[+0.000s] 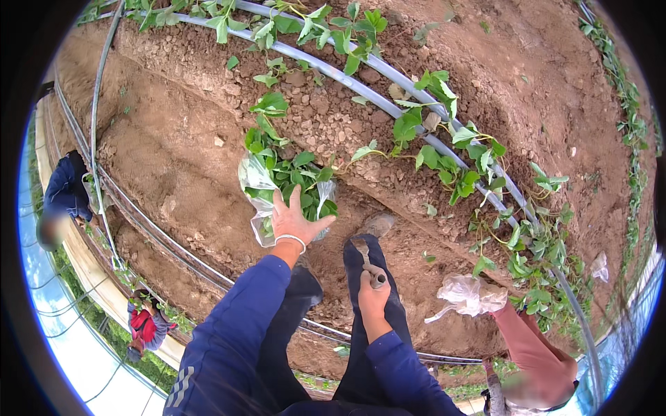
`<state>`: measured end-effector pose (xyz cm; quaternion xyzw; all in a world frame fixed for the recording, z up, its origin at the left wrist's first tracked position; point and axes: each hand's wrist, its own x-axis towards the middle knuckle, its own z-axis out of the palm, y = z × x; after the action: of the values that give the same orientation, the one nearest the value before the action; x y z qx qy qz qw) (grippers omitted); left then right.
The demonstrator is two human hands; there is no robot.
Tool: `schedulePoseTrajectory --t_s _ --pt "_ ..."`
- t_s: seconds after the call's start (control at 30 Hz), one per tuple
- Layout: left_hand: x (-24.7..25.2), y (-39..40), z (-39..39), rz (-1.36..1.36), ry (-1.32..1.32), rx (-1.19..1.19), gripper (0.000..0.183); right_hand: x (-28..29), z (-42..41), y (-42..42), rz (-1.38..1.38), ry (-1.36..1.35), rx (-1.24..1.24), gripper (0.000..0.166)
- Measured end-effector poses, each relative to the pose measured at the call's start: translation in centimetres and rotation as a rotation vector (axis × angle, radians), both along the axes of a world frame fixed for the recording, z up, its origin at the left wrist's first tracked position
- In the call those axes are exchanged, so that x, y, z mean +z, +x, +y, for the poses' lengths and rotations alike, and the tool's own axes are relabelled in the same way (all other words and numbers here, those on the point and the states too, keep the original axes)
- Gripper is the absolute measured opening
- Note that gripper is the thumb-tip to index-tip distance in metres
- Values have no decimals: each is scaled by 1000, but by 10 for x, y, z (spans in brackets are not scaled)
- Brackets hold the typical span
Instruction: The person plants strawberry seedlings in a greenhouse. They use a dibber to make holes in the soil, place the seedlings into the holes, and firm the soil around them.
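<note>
My left hand (pixel 296 221), with a white band at the wrist, reaches over a clear plastic bag (pixel 257 174). Its fingers are spread against the near side of the leafy green seedlings (pixel 291 174) that fill the bag; whether the fingertips touch the leaves I cannot tell. The bag rests on brown soil in front of my feet. My right hand (pixel 373 299) is closed around the handle of a small metal hand trowel (pixel 362 249). The trowel's handle end is round and hollow, and its narrow blade points away from me, above my right leg.
Two grey irrigation pipes (pixel 364 91) curve across the raised soil bed, with strawberry-like plants (pixel 460 171) along them. A person in reddish trousers (pixel 525 343) bends at the right beside a plastic bag (pixel 473 295). Two more people (pixel 67 187) (pixel 145 325) are at the left.
</note>
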<state>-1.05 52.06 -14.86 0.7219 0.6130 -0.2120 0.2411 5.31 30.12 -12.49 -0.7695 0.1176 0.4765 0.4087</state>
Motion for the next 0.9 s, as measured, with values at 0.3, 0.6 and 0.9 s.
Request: schedulePoseTrajectory --t_s 0.3,0.6,0.9 --pt "-2 -65 27 -22 44 307 77 -13 36 9 -110 -7 -48 16" --pt "49 -121 94 -274 -382 218 73 -14 86 -23 -259 -130 -315 19" --pt "143 -200 259 -345 -513 283 62 152 210 -115 -258 -146 -312 14"
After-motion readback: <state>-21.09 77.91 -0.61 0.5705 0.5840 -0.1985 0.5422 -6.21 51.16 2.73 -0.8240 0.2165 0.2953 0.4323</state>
